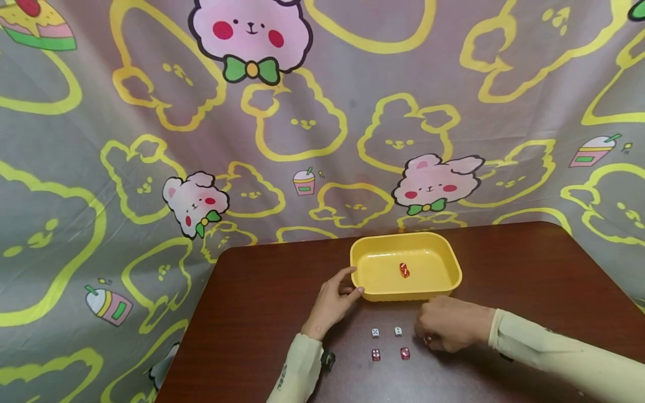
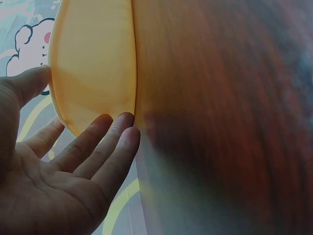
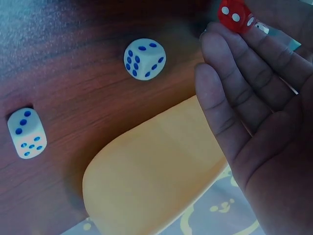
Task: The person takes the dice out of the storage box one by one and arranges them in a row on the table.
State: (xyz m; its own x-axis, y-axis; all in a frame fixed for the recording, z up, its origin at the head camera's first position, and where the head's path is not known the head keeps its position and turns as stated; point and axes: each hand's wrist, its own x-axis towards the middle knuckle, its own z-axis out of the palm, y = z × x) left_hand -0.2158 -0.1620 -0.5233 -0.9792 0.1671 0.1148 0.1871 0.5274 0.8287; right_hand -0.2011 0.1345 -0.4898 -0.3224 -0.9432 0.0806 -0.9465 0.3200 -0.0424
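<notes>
My left hand point(image 1: 330, 302) holds the left end of a yellow plastic tray point(image 1: 408, 295). In the left wrist view its thumb is at the rim, and other fingertips point(image 2: 128, 137) lie along the outer wall. Close over the table, just in front of the tray's near right corner, my right hand point(image 1: 448, 324) pinches a red die point(image 3: 234, 15) with white dots at its fingertips; the pinch itself is partly hidden. Two white dice point(image 1: 398, 331) point(image 1: 375, 333) with blue dots lie to the left of that hand. Nearer me sit two red dice point(image 1: 405, 353) point(image 1: 375, 354).
Inside the tray lie two orange-red dice point(image 1: 405, 270), side by side. The dark brown wooden table point(image 1: 262, 302) has rounded far corners. Behind it hangs a grey patterned cloth point(image 1: 322, 129) with cartoon rabbits, reaching down past the table's left edge.
</notes>
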